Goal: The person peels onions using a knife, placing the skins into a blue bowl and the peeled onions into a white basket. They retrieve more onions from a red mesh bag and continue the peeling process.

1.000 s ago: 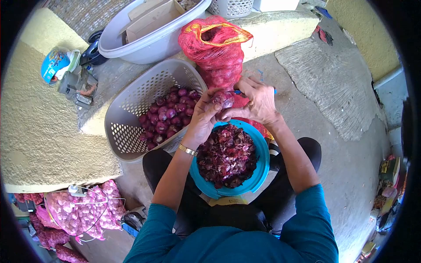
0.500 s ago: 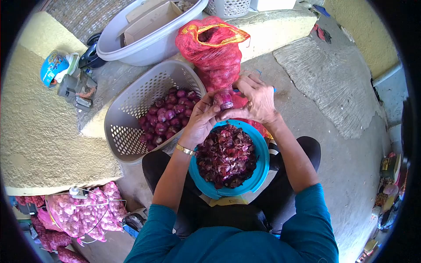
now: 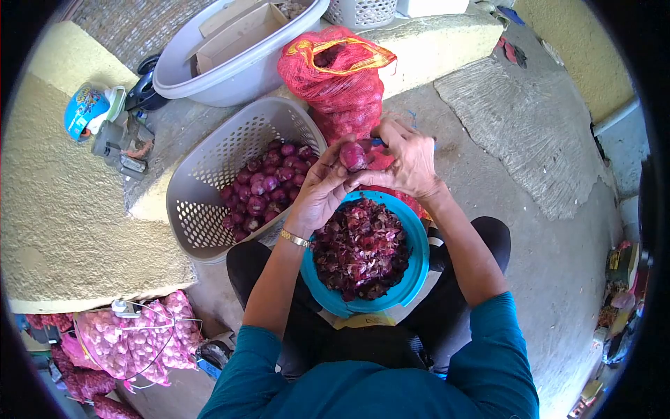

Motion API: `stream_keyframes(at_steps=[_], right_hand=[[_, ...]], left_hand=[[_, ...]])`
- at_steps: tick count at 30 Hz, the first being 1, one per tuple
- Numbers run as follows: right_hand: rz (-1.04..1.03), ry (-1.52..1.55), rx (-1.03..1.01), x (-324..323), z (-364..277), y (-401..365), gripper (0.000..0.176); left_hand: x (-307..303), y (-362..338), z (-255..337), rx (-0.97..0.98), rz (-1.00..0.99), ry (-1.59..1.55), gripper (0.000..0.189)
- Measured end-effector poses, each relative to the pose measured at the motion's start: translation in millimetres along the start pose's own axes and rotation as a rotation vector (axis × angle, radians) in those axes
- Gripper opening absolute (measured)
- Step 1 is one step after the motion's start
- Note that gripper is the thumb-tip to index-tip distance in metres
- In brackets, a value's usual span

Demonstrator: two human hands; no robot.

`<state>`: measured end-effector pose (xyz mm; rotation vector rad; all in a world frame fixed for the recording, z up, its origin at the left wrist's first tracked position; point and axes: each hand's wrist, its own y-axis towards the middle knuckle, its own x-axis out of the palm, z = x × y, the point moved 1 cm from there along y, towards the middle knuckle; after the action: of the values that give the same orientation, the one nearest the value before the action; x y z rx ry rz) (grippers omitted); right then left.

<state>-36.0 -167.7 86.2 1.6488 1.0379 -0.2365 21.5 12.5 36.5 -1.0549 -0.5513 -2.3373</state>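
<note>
A red onion [image 3: 353, 156] is gripped in the fingers of my left hand [image 3: 321, 187], above the back rim of a blue basin [image 3: 419, 269]. Close on its right, my right hand [image 3: 414, 164] is closed around what looks like a blue-handled knife [image 3: 377, 142]; the blade is hard to make out. My right thumb reaches toward the onion. Below both hands, a heap of onion skins [image 3: 359, 248] fills the basin between my knees. To the left, several purple onions [image 3: 269, 181] lie in a grey perforated basket [image 3: 199, 164].
Behind my hands stands an open red mesh sack [image 3: 342, 98]. A grey tub [image 3: 241, 63] holding a wooden box rests on the ledge at the back. Mesh bags of pale pink bulbs [image 3: 139, 339] lie at lower left. Concrete floor [image 3: 530, 279] stretches to the right.
The onion has turned in my left fingers and now shows a smooth, rounded purple side. More of the blue handle shows by my right fingers. Both hands stay in nearly the same place.
</note>
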Motion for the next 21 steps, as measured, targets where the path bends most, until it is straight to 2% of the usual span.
stream_keyframes(at_steps=[3, 14, 15, 17, 21], right_hand=[[-0.001, 0.001, 0.035, 3.2, 2.2, -1.0, 0.072], [-0.1, 0.003, -0.135, 1.7, 3.3, -4.8, 0.066], [-0.1, 0.002, -0.134, -0.6, 0.5, -3.1, 0.066], [-0.047, -0.028, -0.001, -6.6, -6.8, 2.4, 0.064], [-0.025, -0.036, -0.011, -3.9, -4.7, 2.7, 0.062]], left_hand=[[0.4, -1.7, -1.1, -0.037, 0.059, 0.037, 0.056], [-4.3, -0.6, -1.6, -0.024, -0.016, 0.031, 0.063], [-3.7, -0.7, -1.8, -0.024, -0.017, 0.031, 0.063], [-2.1, -1.3, -1.2, -0.014, 0.009, 0.052, 0.063], [-1.4, -2.3, -2.3, -0.011, 0.019, 0.06, 0.063]])
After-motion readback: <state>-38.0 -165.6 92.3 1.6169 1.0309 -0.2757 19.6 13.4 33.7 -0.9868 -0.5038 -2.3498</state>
